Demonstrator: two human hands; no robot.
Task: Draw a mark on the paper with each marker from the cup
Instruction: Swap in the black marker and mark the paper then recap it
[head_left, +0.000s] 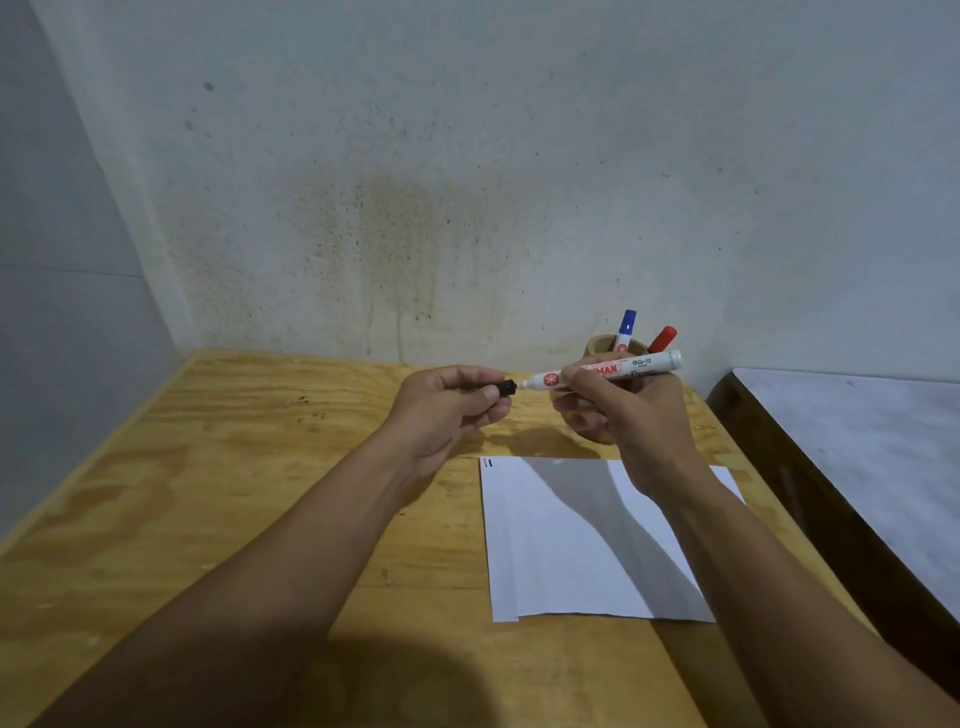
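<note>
My right hand (631, 415) grips a white marker (636, 366) held level above the table, its tip pointing left. My left hand (449, 402) pinches the marker's black cap (506, 387) right at the tip; whether cap and tip touch I cannot tell. Behind my right hand stands a tan wooden cup (600, 349) holding a blue-capped marker (627, 328) and a red-capped marker (662, 339). A white sheet of paper (561, 566) lies on the table below my hands, with short red and blue marks (487, 463) at its top left corner.
The plywood table (260, 493) runs to a stained wall at the back and a grey wall on the left. A dark-framed surface with a pale top (857, 457) stands to the right, just past the table's edge.
</note>
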